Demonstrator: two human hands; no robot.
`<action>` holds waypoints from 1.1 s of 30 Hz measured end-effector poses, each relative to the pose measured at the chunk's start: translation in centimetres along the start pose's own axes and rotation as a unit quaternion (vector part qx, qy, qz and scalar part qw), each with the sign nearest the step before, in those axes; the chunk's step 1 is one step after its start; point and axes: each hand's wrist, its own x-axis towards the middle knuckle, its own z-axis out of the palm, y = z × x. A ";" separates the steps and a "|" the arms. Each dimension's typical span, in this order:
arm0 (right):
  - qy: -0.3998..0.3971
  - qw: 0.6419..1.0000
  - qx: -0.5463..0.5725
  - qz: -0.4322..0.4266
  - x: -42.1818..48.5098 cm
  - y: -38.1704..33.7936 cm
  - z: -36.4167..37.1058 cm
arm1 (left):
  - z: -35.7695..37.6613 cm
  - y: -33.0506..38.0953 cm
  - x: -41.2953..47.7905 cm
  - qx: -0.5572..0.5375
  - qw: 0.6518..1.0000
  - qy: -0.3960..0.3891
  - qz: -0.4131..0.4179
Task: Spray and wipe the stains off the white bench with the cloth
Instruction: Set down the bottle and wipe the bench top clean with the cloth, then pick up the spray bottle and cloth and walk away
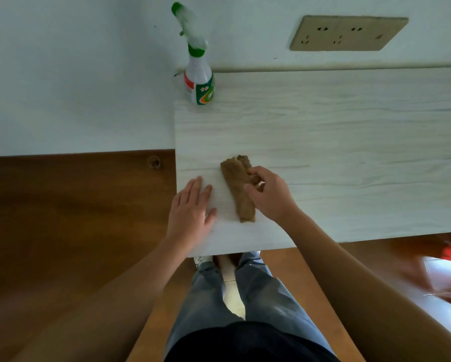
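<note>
Between the hands lay the folded brown cloth (238, 190), long axis running away; right hand (270, 194) pinched it, left hand (190, 207) flat on the bench (323, 142).

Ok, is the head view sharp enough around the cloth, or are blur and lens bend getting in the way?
Head view: the cloth, left hand and right hand are sharp; the spray bottle is soft at its top; a red and white thing at the right edge is smeared; the wide lens skews the bench and the wall socket; light is even, no glare.
</note>
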 end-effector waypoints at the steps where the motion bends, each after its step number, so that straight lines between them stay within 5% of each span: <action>1: 0.007 1.000 -0.013 0.020 0.3 0.8 0.2 | 0.0 0.0 0.0 0.000 1.000 0.002 0.001; 9: 0.043 0.992 -0.068 0.102 1.3 3.3 0.4 | -0.8 -0.4 0.6 -0.010 1.000 -0.016 0.002; 14: -0.003 0.987 -0.061 0.147 2.6 1.7 1.3 | -3.5 -1.7 4.0 -0.122 0.992 0.016 -0.030; 20: -0.026 0.983 -0.072 0.169 3.5 2.0 0.6 | -8.3 -2.9 13.3 -0.319 0.913 0.077 -0.241; 27: -0.023 0.968 -0.052 0.245 4.2 4.6 -4.2 | -10.0 -4.3 22.8 -0.373 0.899 0.072 -0.218; 33: -0.042 0.969 -0.142 0.199 3.0 6.9 -6.8 | -9.3 -3.5 25.6 -0.440 0.860 0.127 -0.223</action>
